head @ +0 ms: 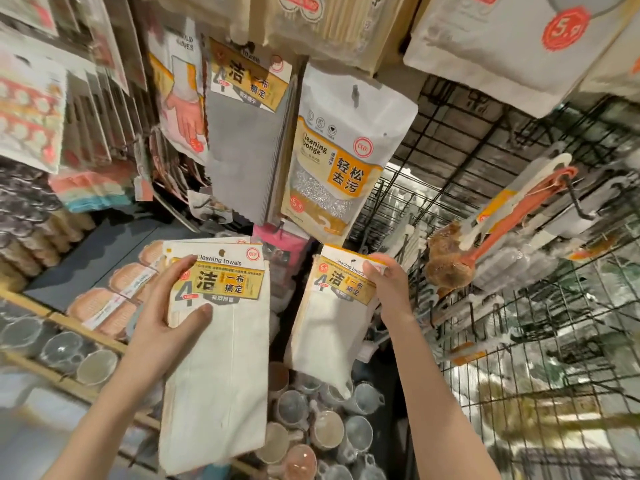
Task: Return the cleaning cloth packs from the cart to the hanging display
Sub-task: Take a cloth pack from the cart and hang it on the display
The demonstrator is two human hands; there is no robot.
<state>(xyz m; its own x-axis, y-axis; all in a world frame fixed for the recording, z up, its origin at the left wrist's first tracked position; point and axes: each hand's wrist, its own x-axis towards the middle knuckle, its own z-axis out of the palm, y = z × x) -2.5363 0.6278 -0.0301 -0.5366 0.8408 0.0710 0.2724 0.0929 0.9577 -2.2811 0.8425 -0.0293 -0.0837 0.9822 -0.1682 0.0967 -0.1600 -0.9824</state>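
Each hand [162, 306] [389, 289] grips "Cleaning towels" packs [221, 358] [332, 327].

Open gap at frame centre between two held packs [221, 341]; hanging sponge bag [343, 150] and grey cloths [242, 161] crowd directly above.

- In front of me hangs a crowded shop display, with a sponge pack [341, 157] on a peg and a glove pack [180, 95] to its left.
- To my right a black wire grid [485, 161] carries hooks; an orange-handled brush [485, 237] hangs there with white ones beside it.
- Below sits a bin of clear cups and mugs [332, 420], some wrapped in plastic.
- At lower left a wooden shelf edge [86, 327] fronts more glasses [62, 348] and flat tan packs [114, 289].
- Overhead, big white bags [502, 46] with a red price sticker fill the top.
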